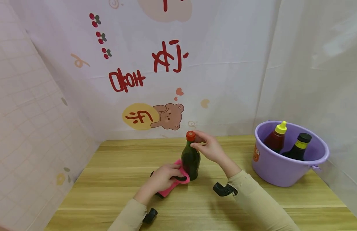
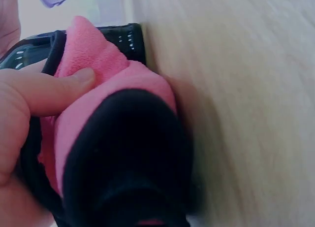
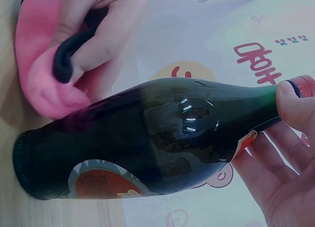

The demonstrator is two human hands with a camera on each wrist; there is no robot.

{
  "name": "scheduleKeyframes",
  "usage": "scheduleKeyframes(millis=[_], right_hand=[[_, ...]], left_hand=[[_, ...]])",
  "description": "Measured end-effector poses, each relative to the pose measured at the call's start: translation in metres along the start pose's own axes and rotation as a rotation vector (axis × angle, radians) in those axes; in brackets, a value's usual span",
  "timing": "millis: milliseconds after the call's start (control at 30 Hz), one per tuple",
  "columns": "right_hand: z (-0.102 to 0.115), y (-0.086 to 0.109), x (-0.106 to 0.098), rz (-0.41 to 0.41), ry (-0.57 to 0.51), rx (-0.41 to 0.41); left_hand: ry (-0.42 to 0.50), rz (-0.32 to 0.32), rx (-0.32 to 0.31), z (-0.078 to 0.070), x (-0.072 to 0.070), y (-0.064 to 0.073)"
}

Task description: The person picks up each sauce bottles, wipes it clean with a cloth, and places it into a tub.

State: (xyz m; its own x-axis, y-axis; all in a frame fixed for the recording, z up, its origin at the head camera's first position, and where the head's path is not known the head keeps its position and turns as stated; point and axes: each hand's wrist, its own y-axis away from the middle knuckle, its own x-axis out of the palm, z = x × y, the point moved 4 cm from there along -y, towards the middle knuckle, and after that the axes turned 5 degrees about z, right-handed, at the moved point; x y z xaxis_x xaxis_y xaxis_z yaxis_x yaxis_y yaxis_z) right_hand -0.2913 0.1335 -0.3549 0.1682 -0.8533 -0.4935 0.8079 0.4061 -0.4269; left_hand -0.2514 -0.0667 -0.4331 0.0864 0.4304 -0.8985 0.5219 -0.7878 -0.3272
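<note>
A dark green glass bottle [image 1: 191,159] with a red cap stands on the wooden table. My right hand [image 1: 209,148] holds it by the neck, the thumb just below the cap in the right wrist view. Bunched in my left hand [image 1: 164,177] is a pink cloth [image 2: 118,81] with black edging, gripped between thumb and fingers. The cloth presses against the lower side of the bottle [image 3: 162,133]. A red label shows low on the glass in the right wrist view.
To the right stands a purple bucket [image 1: 277,171]. Inside it are a squeeze bottle [image 1: 275,141] with a yellow nozzle and a dark bottle [image 1: 298,149] with a black cap. A printed white sheet [image 1: 224,80] hangs behind the table [image 1: 123,160].
</note>
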Motion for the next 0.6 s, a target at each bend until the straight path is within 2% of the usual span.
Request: scheduleKeyframes(millis=[233,367,500,600], right_hand=[[0.0,-0.001,0.001,0.007,0.006,0.0],[0.0,0.0,0.0,0.014,-0.018,-0.028],[-0.001,0.0,0.0,0.021,-0.021,-0.027],[-0.002,0.001,0.0,0.029,-0.04,-0.014]], left_hand=[[0.012,0.078,-0.007,0.003,0.002,-0.003],[0.005,0.1,-0.079,0.009,-0.004,0.002],[-0.005,0.069,-0.188,0.014,-0.019,0.01],[0.006,-0.006,-0.237,0.017,-0.034,0.013]])
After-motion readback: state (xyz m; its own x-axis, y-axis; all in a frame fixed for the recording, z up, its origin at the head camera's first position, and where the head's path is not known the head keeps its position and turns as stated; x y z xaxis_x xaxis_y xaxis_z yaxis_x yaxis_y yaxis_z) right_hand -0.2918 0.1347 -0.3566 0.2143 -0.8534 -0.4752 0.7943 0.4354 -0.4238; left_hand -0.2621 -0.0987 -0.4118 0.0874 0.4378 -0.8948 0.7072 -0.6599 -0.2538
